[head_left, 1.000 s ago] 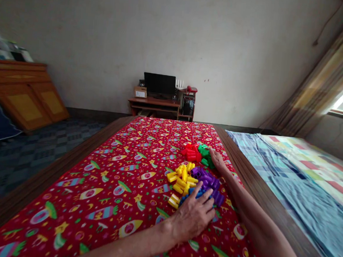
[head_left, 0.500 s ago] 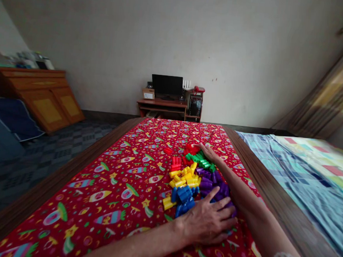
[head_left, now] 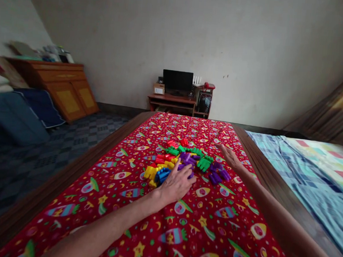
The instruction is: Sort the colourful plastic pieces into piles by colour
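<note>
A loose heap of plastic building blocks (head_left: 183,160) in red, green, purple, yellow and blue lies on a table (head_left: 68,176) covered by a red cloth printed with rockets (head_left: 141,220). My left hand (head_left: 177,185) lies flat, fingers apart, on the near side of the heap, touching blue and purple blocks. My right hand (head_left: 230,157) is stretched out flat at the heap's right edge, close to the purple blocks, with nothing in it.
A bed with a blue checked sheet (head_left: 311,181) runs along the table's right side. A small desk with a dark monitor (head_left: 177,81) stands at the far wall. A wooden cabinet (head_left: 65,89) and folded blue bedding (head_left: 16,117) are at the left.
Both hands have swept the blocks leftward toward the table's middle, and the colours have spread and mixed. The view has swung left.
</note>
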Demonstrator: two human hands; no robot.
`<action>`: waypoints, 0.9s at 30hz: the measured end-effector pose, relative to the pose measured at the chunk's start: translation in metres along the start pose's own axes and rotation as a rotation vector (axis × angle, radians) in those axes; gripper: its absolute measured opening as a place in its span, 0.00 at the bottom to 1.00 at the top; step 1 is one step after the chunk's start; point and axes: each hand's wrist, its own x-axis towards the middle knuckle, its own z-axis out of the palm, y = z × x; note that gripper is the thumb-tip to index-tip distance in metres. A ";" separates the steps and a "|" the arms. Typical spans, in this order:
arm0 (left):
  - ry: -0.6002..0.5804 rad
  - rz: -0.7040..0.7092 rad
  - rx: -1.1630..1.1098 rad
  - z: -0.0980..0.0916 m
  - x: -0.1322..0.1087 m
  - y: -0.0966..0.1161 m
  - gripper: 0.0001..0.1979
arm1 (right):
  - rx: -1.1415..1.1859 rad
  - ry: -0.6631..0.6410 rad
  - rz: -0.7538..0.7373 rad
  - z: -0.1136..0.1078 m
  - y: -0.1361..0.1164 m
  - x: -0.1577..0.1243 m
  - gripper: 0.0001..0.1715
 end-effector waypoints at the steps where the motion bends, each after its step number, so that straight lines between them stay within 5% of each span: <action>1: 0.000 -0.034 0.020 0.000 -0.010 -0.010 0.10 | -0.070 0.028 0.036 -0.003 0.010 -0.011 0.40; 6: 0.035 -0.170 0.064 -0.006 -0.044 -0.045 0.11 | -0.191 0.017 -0.022 0.035 0.011 -0.039 0.36; 13: 0.129 -0.292 0.029 -0.026 -0.079 -0.060 0.13 | -0.010 -0.123 -0.179 0.159 -0.067 -0.030 0.40; 16: 0.209 -0.382 0.042 -0.034 -0.103 -0.062 0.15 | 0.119 -0.249 -0.276 0.188 -0.100 -0.031 0.39; 18: 0.225 -0.387 0.040 -0.042 -0.118 -0.055 0.18 | 0.158 -0.266 -0.333 0.186 -0.112 -0.020 0.38; 21: 0.147 -0.216 0.017 -0.054 -0.126 -0.029 0.23 | -0.035 -0.067 -0.272 0.160 -0.110 0.013 0.35; 23: 0.072 -0.050 -0.007 -0.055 -0.117 -0.007 0.25 | -0.289 0.081 -0.115 0.139 -0.097 0.037 0.33; 27: 0.019 0.146 -0.015 -0.038 -0.074 0.015 0.19 | -0.362 0.051 -0.037 0.126 -0.067 0.061 0.31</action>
